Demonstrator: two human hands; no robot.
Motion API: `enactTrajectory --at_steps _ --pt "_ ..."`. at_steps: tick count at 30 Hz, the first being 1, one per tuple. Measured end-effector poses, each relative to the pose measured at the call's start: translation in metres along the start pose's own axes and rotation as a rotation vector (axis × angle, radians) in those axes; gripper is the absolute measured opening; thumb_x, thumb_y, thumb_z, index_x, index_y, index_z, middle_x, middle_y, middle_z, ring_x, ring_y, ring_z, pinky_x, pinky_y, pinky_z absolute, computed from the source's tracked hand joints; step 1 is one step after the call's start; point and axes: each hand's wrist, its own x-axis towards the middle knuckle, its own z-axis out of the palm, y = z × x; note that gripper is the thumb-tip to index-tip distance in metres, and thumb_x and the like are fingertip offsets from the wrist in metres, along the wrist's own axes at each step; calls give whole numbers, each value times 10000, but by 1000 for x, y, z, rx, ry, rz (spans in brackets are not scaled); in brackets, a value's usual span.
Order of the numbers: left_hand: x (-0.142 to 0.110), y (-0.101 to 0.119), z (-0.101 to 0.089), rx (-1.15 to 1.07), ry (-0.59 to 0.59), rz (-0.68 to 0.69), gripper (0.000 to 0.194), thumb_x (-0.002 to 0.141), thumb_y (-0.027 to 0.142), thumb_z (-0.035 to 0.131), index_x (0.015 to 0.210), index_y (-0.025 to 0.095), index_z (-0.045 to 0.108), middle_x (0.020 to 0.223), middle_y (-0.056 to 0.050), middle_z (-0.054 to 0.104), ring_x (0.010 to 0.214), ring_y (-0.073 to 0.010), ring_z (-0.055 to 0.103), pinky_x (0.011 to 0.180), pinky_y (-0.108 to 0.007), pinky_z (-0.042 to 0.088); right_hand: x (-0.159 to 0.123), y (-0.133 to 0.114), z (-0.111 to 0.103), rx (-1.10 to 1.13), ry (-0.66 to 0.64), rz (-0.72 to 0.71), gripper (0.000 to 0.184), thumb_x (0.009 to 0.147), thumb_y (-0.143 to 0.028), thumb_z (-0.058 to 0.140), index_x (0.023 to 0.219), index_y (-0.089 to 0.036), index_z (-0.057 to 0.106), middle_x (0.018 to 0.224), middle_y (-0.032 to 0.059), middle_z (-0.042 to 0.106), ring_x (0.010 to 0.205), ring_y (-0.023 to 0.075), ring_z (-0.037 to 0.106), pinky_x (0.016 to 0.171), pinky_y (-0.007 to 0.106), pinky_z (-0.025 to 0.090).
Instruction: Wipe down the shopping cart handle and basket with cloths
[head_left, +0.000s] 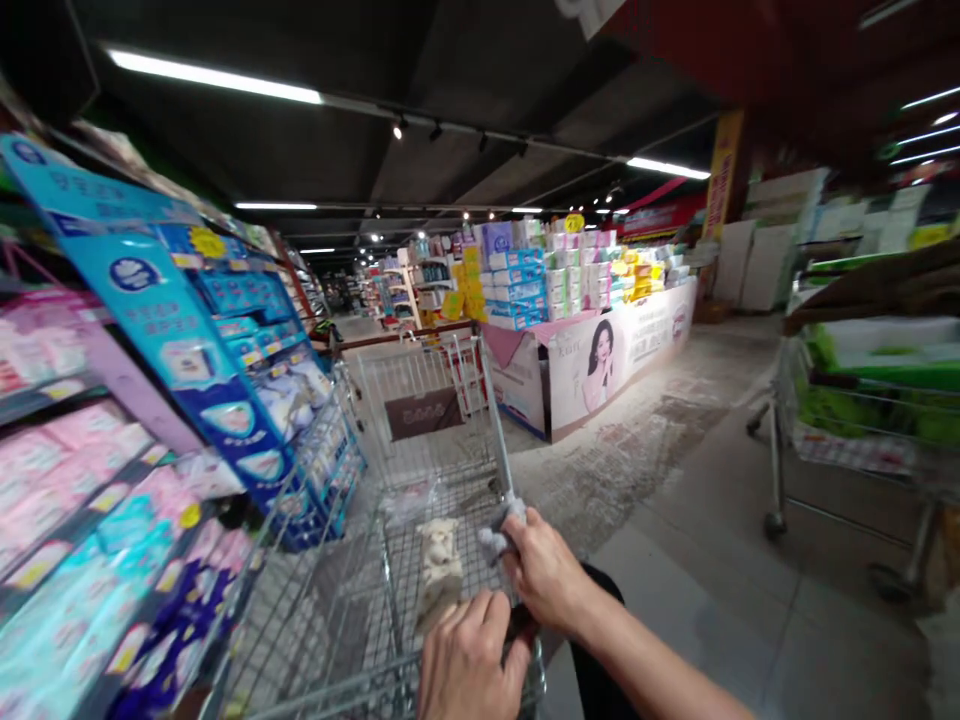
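A wire shopping cart [352, 690] is in front of me. My left hand [469, 655] is wrapped around the dark handle [521, 622] at the cart's near end. My right hand [551, 570] is closed at the right side of the cart, its fingers on a small grey, soft-looking thing [495, 532] by the rim. I cannot make out exactly what that thing is. Inside the basket lies a pale cream, patterned pack [439, 550], its near end close behind my left hand. A clear plastic-looking item [411, 503] lies farther in.
Left of the cart stand shelves with pink and teal packs [90, 540] and a blue display [172, 330]. Ahead, boxes [514, 285] are stacked on a promotional counter [607, 365]. Another cart [862, 440] with green packs stands at right on the grey floor [697, 580].
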Motion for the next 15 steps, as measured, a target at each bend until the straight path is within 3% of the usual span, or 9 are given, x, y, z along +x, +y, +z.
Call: enactTrajectory --at_steps 4,10,13,15 --pt "2 10 -15 -80 -114 -73 129 1018 313 674 930 254 599 909 -3 661 871 -258 657 764 -425 425 61 12 -5 -179 -73 3 224 1004 -167 503 1134 -166 685 1125 135 705 1016 227 707 911 300 517" --pt "-2 12 -28 -231 -335 -123 91 1065 343 606 1013 269 603 995 6 666 972 -248 647 811 -406 417 204 26 -22 -320 -128 83 312 1025 -105 504 1209 -63 752 1188 228 763 1142 254 748 960 290 531" --pt "19 0 -52 -290 -524 -96 111 1078 323 585 1003 255 633 999 2 692 949 -224 663 794 -371 422 270 38 -23 -315 -153 101 345 1014 -119 535 1269 -5 738 1287 280 730 1221 292 722 997 320 529" --pt "49 -27 -64 -395 -732 -4 293 1120 355 489 903 242 650 932 16 711 880 -185 673 763 -336 417 300 46 -20 -313 -161 120 368 1007 -134 548 1293 8 730 1317 299 714 1242 321 711 1011 359 533"
